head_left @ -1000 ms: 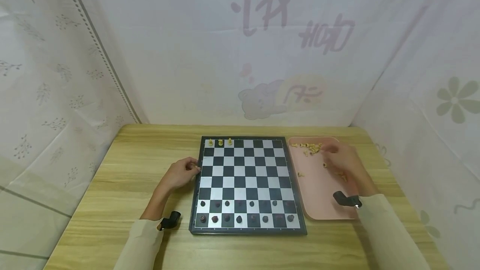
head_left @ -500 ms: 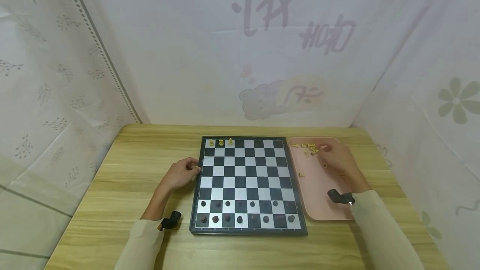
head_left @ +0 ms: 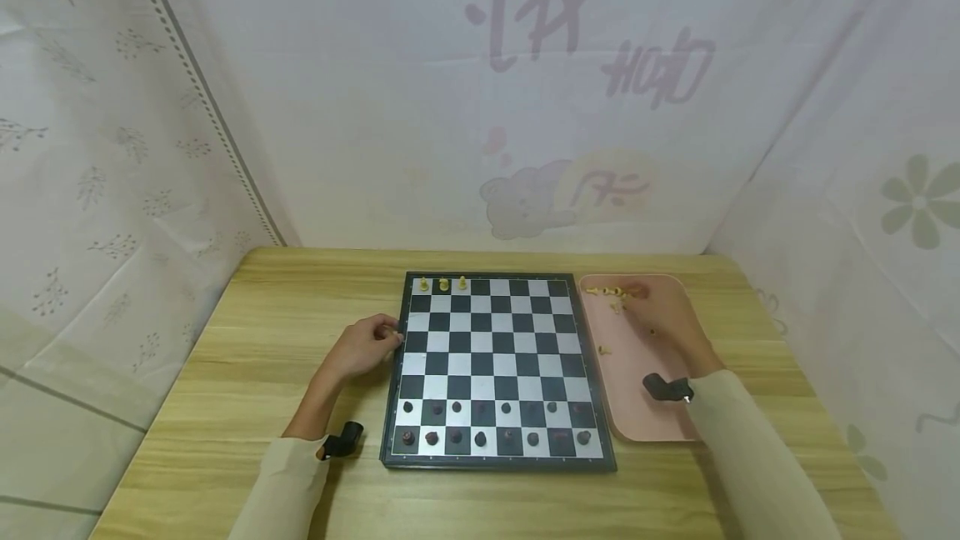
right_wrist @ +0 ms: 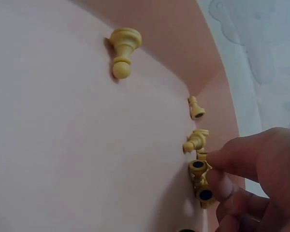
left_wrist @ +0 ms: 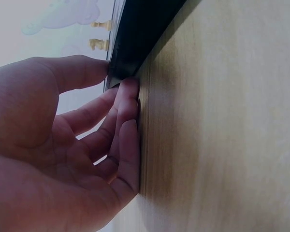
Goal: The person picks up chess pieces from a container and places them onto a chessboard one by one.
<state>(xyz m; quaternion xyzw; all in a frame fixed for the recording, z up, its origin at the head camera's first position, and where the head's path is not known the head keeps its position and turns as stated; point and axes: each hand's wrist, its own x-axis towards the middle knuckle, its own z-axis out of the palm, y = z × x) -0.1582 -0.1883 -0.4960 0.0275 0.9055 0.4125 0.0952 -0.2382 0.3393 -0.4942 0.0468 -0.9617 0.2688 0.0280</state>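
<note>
My left hand [head_left: 366, 347] is at the left side of the black-and-white chessboard [head_left: 480, 342]. In the left wrist view, its thumb lies against the board's upper edge, with curled fingertips at the side below. My right hand [head_left: 663, 315] is over the far part of the pink tray [head_left: 645, 407]. Its thumb and forefinger are close together, right at a cluster of cream chess pieces [right_wrist: 197, 166]; I cannot tell whether a piece is pinched between them. A cream pawn [right_wrist: 122, 53] lies apart on the tray floor. The hand hides part of the cluster in the head view.
Three cream pieces [head_left: 444, 283] stand on the board's far row, at the left. Two rows of dark pieces [head_left: 480, 438] fill its near side. Board and tray lie side by side on a wooden table [head_left: 315, 290], with patterned cloth [head_left: 375, 107] hanging behind.
My right hand has moved left across the tray toward the piece cluster, covering more of it. My left hand stays at the board's edge.
</note>
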